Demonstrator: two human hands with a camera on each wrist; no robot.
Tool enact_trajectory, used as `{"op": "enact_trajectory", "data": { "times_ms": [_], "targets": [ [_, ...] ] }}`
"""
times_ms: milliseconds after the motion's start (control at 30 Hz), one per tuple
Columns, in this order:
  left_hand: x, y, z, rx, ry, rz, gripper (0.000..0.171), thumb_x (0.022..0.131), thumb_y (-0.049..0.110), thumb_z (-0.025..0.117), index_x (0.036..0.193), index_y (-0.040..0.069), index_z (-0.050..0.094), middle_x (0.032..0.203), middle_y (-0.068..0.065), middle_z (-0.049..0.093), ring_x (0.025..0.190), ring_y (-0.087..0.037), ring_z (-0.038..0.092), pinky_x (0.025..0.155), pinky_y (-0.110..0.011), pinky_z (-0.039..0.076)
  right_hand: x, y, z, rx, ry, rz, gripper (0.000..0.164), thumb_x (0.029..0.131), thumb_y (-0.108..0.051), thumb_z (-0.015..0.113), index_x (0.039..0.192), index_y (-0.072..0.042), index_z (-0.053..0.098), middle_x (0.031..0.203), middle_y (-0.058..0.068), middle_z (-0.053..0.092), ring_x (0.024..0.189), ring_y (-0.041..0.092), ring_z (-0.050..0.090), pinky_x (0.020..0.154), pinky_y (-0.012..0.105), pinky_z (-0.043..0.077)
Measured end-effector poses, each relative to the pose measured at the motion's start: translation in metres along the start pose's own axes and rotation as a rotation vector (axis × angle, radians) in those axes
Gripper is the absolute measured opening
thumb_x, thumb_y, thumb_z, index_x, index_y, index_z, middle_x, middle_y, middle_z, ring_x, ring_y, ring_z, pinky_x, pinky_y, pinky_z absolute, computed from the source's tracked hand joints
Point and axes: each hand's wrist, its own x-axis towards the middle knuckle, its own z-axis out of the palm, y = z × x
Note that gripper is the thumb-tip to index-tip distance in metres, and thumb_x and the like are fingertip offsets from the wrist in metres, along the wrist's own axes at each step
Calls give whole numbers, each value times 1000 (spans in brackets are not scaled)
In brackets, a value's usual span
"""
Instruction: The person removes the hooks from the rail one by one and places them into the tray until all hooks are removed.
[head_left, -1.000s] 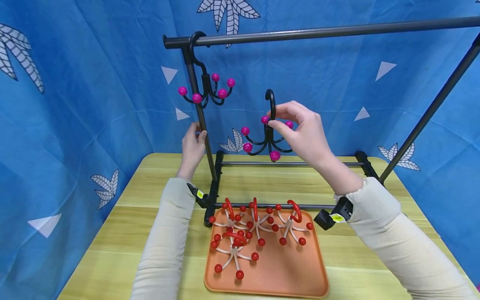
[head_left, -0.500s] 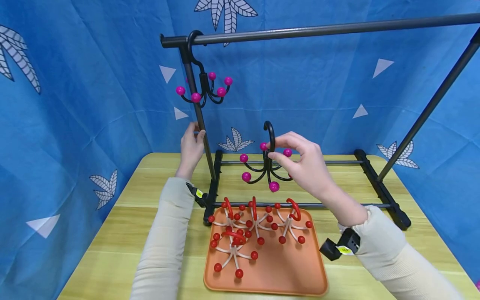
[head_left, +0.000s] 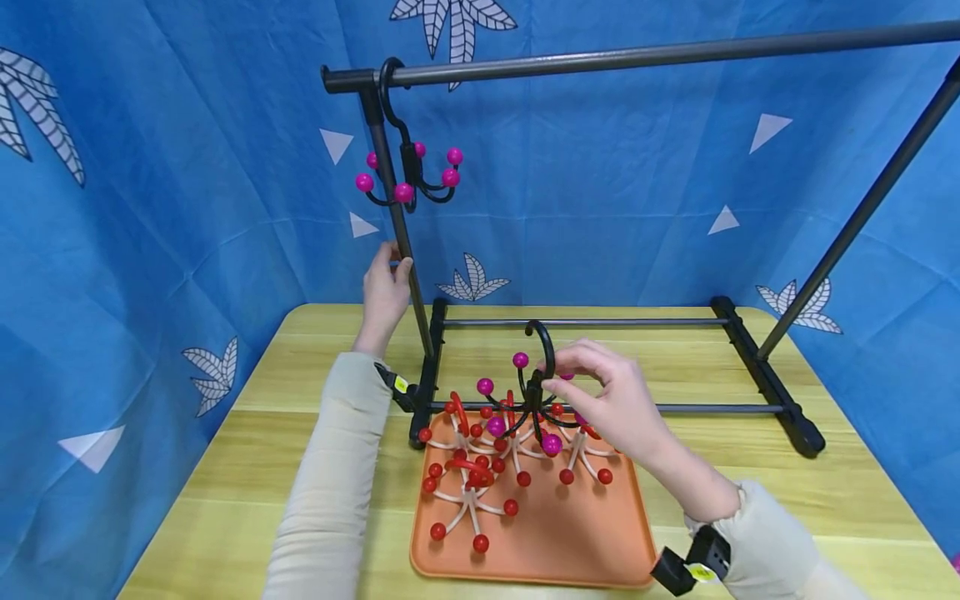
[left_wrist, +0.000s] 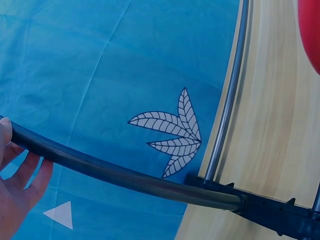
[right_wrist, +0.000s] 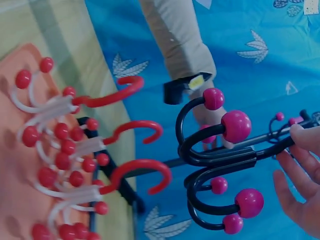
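Observation:
My right hand (head_left: 611, 400) pinches the hook stem of a black multi-arm hanger (head_left: 534, 396) tipped with pink balls. In the head view this hanger is upright in the air, in front of the tray's back edge. The right wrist view shows its curved arms (right_wrist: 200, 155) up close. My left hand (head_left: 386, 292) holds the rack's left upright (head_left: 402, 237) between thumb and fingers. A second black hanger (head_left: 411, 167) with pink balls hangs by its hook from the left end of the top bar (head_left: 600, 60).
Below, an orange tray (head_left: 577, 542) bears several white hangers (head_left: 468, 500) with red hooks and red balls. Behind the tray stands the black rack's base (head_left: 772, 383) on a wooden table (head_left: 247, 467). Blue curtain (head_left: 600, 183) surrounds the table's back and sides.
My right hand has lowered the black hanger from below the top bar to the tray's back edge. The hanging hanger has turned slightly. My left hand stays on the upright.

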Motion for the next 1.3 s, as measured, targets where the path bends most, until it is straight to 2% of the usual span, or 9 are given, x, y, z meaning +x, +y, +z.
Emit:
{"op": "enact_trajectory", "data": {
  "times_ms": [267,433,667,900,1100,1300],
  "targets": [
    [1,2,0,19,-6,-15,22,97,21,44,115,10,48,112,-10,54,99,-25,55,80,-40,47,-29,9,4,51,-60,40,17,79,-8,70,94,-15,68,92,-3,65,83,6,61,73,21,51],
    [2,2,0,20,-8,-20,22,97,22,43,116,10,48,112,-10,53,99,-25,55,80,-41,47,-42,14,7,74,-105,39,15,79,-6,70,92,-12,67,90,0,63,79,7,62,70,23,52],
    [2,1,-1,14,-5,-20,21,97,21,43,115,10,47,113,-10,54,100,-26,55,81,-41,47,-58,22,13,116,-157,92,11,80,-10,69,90,-13,67,91,0,62,77,7,61,69,24,53],
    [0,1,-1,20,-16,-23,22,97,21,43,115,11,47,113,-9,53,102,-25,55,83,-41,47,-74,32,23,173,-182,115,12,80,-10,69,90,-14,67,90,1,63,79,9,61,70,25,53],
    [0,1,0,21,-11,-19,22,97,21,44,115,11,48,111,-9,53,101,-25,56,82,-40,47,-83,42,31,134,-181,138,10,79,-13,70,88,-14,67,89,3,63,81,6,61,71,24,53],
    [0,2,0,23,-8,-12,23,97,21,43,116,10,48,111,-10,53,101,-26,55,82,-41,47,-89,47,38,140,-163,129,11,77,-8,71,87,-11,67,91,1,62,81,6,60,69,27,54]
  ]
}}
